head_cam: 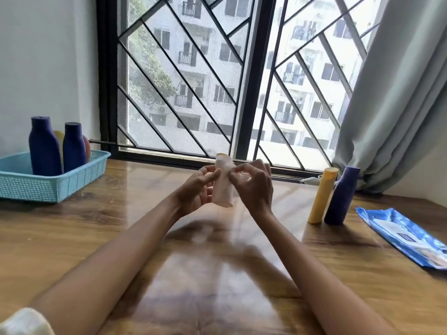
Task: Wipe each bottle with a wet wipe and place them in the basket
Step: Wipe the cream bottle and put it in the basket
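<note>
Two hands, left hand and right hand, pinch a wet wipe around a small bottle above the tabletop; slick plastic could slip, toppling two waiting bottles

A room in a home, high in an apartment block. A grilled window faces balconied flats. A grey curtain hangs beside the wooden bench.

Bottles: seven, four in one basket, one held, two standing on table | wipe packs: one | hands: two
</note>
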Demonstrator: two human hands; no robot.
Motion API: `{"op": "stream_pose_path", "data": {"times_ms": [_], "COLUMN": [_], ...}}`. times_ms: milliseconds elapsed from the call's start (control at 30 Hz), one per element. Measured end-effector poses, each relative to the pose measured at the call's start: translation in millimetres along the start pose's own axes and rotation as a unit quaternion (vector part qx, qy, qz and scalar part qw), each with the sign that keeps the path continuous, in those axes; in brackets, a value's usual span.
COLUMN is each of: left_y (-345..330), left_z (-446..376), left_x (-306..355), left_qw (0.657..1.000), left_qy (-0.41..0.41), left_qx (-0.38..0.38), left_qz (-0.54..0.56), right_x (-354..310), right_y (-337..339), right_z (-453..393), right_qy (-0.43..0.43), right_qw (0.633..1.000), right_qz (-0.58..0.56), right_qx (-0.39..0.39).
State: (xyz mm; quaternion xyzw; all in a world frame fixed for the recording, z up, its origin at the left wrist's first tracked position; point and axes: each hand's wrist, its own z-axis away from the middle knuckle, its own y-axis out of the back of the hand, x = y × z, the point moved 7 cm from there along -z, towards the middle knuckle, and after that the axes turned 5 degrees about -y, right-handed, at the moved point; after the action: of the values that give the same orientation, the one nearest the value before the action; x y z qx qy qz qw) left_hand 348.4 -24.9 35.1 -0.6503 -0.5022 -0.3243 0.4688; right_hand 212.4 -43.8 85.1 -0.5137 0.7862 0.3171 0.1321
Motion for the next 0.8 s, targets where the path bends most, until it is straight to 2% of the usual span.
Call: {"op": "stream_pose_path", "data": {"times_ms": [67, 167, 333, 433, 567, 700, 800], "left_y": [-10.2, -18.7, -7.3, -3.1, -11.5, -9.6, 3.0], "left_z": [0.9, -1.9, -0.2, 1.5, 1.1, -1.6, -2.2], "left_x": [-4.2, -7.7, -3.0, -1.8, -9.0, -7.2, 0.8], "left_qw": [0.999, 0.998, 0.997, 0.999, 0.998, 0.997, 0.999], "left_qy": [0.015, 0.028, 0.008, 0.007, 0.024, 0.021, -0.004], "left_qx": [-0.029, -0.056, -0.063, -0.041, -0.056, -0.070, -0.041], "left_qz": [0.000, -0.002, -0.049, -0.027, -0.019, -0.023, 0.003], "right_x": [12.6, 10.8, -13.7, -4.6, 16.2, 6.5, -10.6], "right_y": [11.5, 26.0, 6.5, -0.4, 10.7, 15.7, -0.5], "right_z": [-3.9, -3.2, 4.6, 0.8, -4.8, -0.9, 9.4], "right_qy": [-0.022, 0.011, 0.119, 0.074, 0.014, 0.058, 0.119], "right_qw": [0.999, 0.996, 0.992, 0.994, 0.998, 0.994, 0.987], "right_qz": [-0.010, -0.051, -0.042, -0.068, -0.061, -0.087, -0.093], "right_qx": [0.035, 0.071, -0.008, -0.050, 0.000, 0.011, -0.059]}}
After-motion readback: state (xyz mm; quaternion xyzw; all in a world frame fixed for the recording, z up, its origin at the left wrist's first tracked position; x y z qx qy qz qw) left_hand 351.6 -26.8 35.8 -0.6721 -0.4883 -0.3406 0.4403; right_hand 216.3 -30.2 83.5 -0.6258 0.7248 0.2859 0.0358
